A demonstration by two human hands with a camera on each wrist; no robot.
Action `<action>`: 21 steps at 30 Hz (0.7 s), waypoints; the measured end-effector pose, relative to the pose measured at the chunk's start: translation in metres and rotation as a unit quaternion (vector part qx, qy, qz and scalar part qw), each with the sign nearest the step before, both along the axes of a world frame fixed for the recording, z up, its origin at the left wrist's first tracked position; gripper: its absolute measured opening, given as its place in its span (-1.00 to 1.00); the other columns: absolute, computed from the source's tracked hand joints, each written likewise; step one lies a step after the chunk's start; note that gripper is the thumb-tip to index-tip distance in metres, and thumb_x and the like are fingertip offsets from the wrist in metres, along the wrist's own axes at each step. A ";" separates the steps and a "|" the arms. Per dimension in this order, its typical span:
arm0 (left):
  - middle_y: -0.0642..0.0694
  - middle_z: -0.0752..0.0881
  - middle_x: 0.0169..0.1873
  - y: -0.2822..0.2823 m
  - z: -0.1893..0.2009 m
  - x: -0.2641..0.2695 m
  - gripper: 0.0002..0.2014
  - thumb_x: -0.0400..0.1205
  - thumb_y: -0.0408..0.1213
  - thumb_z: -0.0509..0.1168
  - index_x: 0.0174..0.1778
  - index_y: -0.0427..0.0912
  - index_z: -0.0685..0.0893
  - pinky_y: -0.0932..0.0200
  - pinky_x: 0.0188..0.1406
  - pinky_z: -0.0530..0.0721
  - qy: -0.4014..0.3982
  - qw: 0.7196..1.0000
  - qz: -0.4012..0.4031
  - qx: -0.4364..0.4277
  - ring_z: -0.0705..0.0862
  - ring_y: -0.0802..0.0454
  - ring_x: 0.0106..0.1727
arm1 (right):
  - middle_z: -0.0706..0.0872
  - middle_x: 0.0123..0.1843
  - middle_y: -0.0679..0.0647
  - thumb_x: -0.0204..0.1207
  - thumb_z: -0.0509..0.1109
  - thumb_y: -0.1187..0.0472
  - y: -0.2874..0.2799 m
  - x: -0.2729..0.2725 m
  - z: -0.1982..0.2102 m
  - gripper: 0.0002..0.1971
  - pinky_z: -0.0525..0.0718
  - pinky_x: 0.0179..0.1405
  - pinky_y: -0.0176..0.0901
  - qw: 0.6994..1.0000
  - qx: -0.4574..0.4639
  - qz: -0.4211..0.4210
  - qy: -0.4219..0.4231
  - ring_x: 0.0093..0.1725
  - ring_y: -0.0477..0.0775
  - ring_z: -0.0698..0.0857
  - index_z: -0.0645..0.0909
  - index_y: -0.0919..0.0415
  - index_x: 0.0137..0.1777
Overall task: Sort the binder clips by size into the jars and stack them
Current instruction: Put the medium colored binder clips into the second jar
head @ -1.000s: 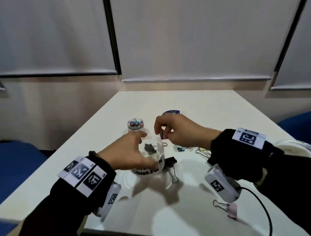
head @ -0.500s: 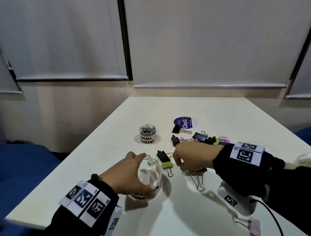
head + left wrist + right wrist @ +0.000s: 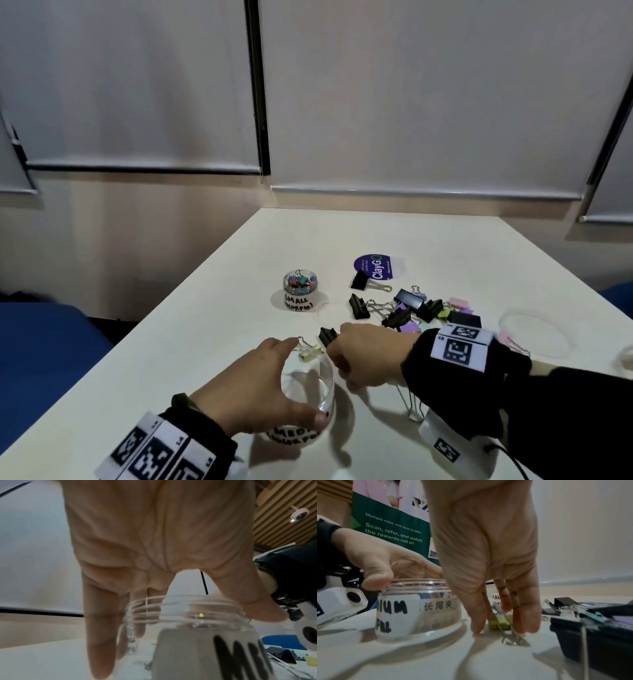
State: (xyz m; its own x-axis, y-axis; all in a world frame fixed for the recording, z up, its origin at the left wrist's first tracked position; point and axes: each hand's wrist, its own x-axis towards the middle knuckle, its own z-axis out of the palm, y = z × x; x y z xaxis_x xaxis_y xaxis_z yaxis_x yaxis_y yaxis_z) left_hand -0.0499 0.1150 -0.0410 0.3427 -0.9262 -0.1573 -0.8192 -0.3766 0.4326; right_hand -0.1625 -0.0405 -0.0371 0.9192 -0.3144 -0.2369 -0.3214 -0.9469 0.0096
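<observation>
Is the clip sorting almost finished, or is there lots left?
Lots left. Done: the small jar already holds colourful little clips. In hand: the left hand grips the medium jar, which looks empty, while the right hand reaches down around a green clip on the table. Left: a pile of clips waits unsorted, and no jars are stacked yet.
</observation>
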 end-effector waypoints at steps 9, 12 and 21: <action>0.06 0.30 0.56 -0.006 -0.004 0.003 0.16 0.25 0.26 0.56 0.69 0.07 0.07 0.19 0.43 0.41 0.029 1.000 0.008 0.005 0.40 0.06 0.52 | 0.55 -0.12 0.08 0.43 0.27 0.45 -0.002 -0.004 -0.003 -0.81 0.32 -0.51 -0.31 0.999 0.012 -0.041 -0.024 -0.13 0.09 0.52 0.45 0.15 -0.09; 0.07 0.28 0.59 -0.005 -0.006 0.005 0.19 0.22 0.20 0.62 0.68 0.05 0.09 0.12 0.47 0.42 0.053 0.998 0.023 -0.003 0.40 0.05 0.53 | 0.60 -0.11 0.10 0.40 0.33 0.41 -0.004 -0.007 -0.006 -0.84 0.33 -0.52 -0.31 0.998 0.008 -0.053 -0.028 -0.13 0.08 0.54 0.52 0.20 -0.06; 0.12 0.48 0.42 -0.005 -0.015 0.002 0.17 0.11 0.08 0.70 0.58 0.04 0.18 0.17 0.28 0.57 0.108 0.987 0.080 -0.082 0.55 0.13 0.31 | 0.76 -0.24 0.04 0.31 0.48 0.26 0.025 0.010 0.056 -0.90 0.56 -0.54 -0.36 0.978 0.098 -0.047 -0.179 -0.38 -0.09 0.65 0.73 0.15 -0.17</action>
State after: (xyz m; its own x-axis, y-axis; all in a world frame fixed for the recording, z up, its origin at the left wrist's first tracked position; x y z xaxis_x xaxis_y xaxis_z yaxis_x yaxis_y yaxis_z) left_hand -0.0482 0.1098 -0.0559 0.4622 -0.8817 -0.0954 -0.6358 -0.4044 0.6574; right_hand -0.1524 -0.0153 0.0188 0.9235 -0.3824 0.0306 -0.3567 -0.8853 -0.2983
